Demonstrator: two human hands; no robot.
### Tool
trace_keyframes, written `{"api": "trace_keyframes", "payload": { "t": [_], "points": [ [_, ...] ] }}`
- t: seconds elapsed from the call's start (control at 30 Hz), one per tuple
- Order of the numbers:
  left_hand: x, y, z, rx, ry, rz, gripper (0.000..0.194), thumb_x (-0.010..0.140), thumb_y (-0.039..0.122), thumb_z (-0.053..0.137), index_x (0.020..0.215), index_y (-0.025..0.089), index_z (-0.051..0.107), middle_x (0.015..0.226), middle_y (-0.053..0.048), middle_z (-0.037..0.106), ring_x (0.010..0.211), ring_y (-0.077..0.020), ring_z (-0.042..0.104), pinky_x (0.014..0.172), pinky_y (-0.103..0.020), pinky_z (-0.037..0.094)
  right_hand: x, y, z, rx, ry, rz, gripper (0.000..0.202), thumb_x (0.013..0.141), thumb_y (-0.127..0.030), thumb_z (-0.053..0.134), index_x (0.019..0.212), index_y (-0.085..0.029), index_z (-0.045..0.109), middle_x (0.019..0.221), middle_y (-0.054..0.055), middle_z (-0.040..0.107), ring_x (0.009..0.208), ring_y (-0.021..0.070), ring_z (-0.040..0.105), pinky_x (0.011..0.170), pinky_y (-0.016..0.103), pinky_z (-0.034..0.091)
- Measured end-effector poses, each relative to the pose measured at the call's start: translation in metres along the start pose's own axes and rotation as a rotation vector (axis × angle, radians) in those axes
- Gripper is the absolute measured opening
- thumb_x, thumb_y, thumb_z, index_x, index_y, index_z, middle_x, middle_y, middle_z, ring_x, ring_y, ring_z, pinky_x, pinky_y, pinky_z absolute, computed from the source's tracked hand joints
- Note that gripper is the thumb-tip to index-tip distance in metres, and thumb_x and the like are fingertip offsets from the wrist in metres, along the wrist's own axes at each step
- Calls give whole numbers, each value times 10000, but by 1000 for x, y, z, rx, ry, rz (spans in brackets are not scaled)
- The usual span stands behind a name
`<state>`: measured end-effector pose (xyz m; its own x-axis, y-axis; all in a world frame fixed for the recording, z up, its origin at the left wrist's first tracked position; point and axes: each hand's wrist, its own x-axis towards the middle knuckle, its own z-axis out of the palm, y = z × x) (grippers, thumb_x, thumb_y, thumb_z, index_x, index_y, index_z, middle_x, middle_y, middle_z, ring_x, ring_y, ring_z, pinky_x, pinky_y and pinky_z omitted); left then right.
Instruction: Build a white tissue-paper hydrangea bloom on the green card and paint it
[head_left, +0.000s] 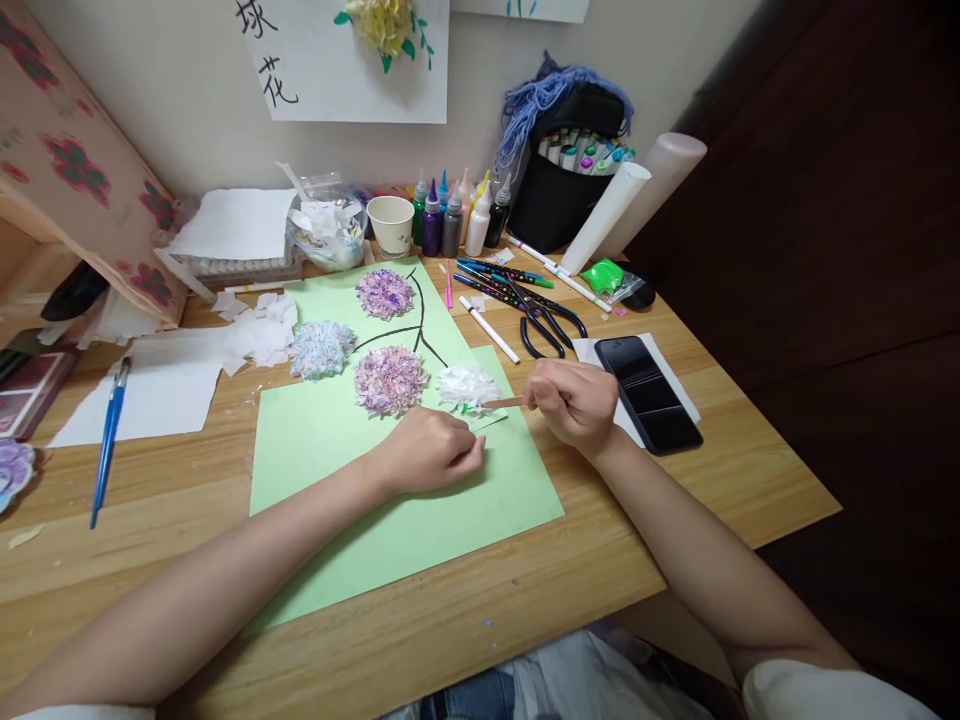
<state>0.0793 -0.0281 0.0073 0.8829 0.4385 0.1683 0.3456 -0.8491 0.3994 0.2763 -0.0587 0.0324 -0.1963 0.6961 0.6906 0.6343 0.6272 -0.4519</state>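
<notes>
Wooden tabletop (615, 520): right fingers (551, 396) clamp a stick (506, 402), lengthwise pointing leftward to white flower (469, 383); left fingers (466, 460) curled together.

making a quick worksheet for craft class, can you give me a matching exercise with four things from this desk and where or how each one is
1. right hand
2. white flower
3. paper cup
4. phone

A. lying flat, screen dark
B. gripping a thin brown stick
C. standing left of the squeeze bottles
D. on green paper, right of a pink-purple flower

Pairs: 1-B, 2-D, 3-C, 4-A
</notes>
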Motion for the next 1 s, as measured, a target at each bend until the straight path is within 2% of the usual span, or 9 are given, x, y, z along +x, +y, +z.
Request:
{"api": "trace_keyframes", "payload": {
  "t": [0.07,0.2,0.3,0.4,0.57,0.67,0.8,0.9,1.0],
  "points": [
    [0,1,2,-15,-55,50,423,878,241,376,482,173,509,496,-23,562,435,-106,438,476,-289,238,0,1,2,-46,33,29,390,915,-296,406,543,-206,477,461,-11,489,444,103,481,485,242,355],
    [0,3,3,-37,-79,54,384,836,215,401,465,170,489,491,-27,569,436,-105,450,473,-283,240,2,2,7,-155,135,192,407,909,-293,437,515,-197,471,442,-22,509,423,87,482,476,227,352],
    [1,2,3,-44,-89,50,366,814,213,410,454,168,460,478,-24,559,429,-103,438,467,-276,236,4,4,9,-122,198,275,384,903,-276,455,531,-190,495,437,-34,529,411,77,497,479,209,377],
    [1,2,4,-39,-92,48,362,815,215,409,459,165,446,481,-22,560,432,-101,432,470,-271,238,3,4,8,-47,244,269,383,901,-266,458,531,-186,514,422,-40,525,397,73,497,462,203,381],
    [1,1,5,-37,-84,59,364,821,220,410,463,164,451,485,-25,566,433,-96,435,475,-268,234,-2,-1,3,64,300,158,412,903,-246,448,496,-186,485,426,-32,511,403,81,489,443,217,361],
    [2,1,4,-41,-88,58,363,817,216,413,460,162,451,488,-26,569,431,-94,435,476,-265,235,-4,-5,2,89,206,29,369,899,-209,446,532,-186,479,451,-23,502,428,88,494,452,224,356],
    [2,2,3,-42,-92,47,363,818,221,415,462,161,454,496,-26,576,433,-96,441,476,-265,239,-2,-10,5,-3,59,-153,315,897,-192,446,582,-190,463,459,-13,495,432,99,493,453,235,348],
    [2,3,2,-38,-89,43,356,814,220,419,465,162,457,502,-26,579,437,-99,445,475,-268,240,0,-12,6,-122,13,-245,309,908,-206,431,600,-199,450,454,-14,502,430,101,482,451,238,341],
    [2,3,2,-38,-84,40,351,809,220,423,464,161,453,499,-25,577,436,-98,440,473,-266,237,1,-13,5,-210,1,-276,318,916,-212,418,599,-207,439,450,-20,501,433,98,473,456,237,336]
  ]
}}
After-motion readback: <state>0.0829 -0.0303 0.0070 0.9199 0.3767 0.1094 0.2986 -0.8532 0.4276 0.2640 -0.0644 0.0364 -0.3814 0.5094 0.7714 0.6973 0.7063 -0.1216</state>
